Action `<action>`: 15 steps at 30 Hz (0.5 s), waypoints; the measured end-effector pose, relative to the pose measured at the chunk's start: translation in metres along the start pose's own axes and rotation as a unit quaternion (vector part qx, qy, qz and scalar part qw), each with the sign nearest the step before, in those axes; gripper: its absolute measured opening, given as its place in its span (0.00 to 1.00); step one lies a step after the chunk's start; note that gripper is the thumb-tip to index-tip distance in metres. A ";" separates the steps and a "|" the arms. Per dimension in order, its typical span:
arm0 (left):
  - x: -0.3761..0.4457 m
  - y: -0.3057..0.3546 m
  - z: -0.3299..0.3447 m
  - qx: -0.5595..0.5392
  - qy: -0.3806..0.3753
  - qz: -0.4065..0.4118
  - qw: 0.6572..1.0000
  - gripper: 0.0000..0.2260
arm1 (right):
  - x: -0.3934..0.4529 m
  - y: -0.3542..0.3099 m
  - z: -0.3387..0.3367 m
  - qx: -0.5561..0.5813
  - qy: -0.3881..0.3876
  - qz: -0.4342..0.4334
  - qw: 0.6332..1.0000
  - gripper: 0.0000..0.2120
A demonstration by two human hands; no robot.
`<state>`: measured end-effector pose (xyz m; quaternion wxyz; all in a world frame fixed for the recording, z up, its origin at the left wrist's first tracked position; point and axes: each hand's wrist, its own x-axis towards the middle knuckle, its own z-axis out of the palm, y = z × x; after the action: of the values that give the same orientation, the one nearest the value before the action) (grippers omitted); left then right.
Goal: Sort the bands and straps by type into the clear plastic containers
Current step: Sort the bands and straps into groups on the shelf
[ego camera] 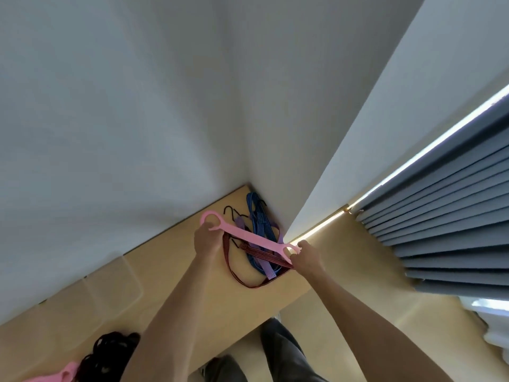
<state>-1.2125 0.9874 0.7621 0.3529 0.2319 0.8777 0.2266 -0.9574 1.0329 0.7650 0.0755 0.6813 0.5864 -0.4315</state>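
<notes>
Pink strap is held taut above the desk, long axis upper-left to lower-right; left hand grips one looped end, right hand pinches the other. Clear containers sit lower-left, nearer the left hand, so the strap likely travels that way.

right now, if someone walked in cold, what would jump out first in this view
First, the pink strap with a ring at each end, held taut above the wooden table between the left hand and right hand. Right under it, in the corner by the wall, lies a tangle of blue, purple and dark red bungee cords. At bottom left, a heap of black bands sits beside another pink strap end.
</notes>
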 end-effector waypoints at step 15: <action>0.028 -0.004 0.006 -0.374 0.051 -0.237 0.895 0.11 | 0.033 -0.006 -0.005 0.201 0.003 0.122 0.972 0.12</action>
<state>-1.2267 1.0017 0.7418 0.4117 -0.1442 0.7736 0.4596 -0.9617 1.0621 0.7481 -0.0124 0.7503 0.3999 -0.5264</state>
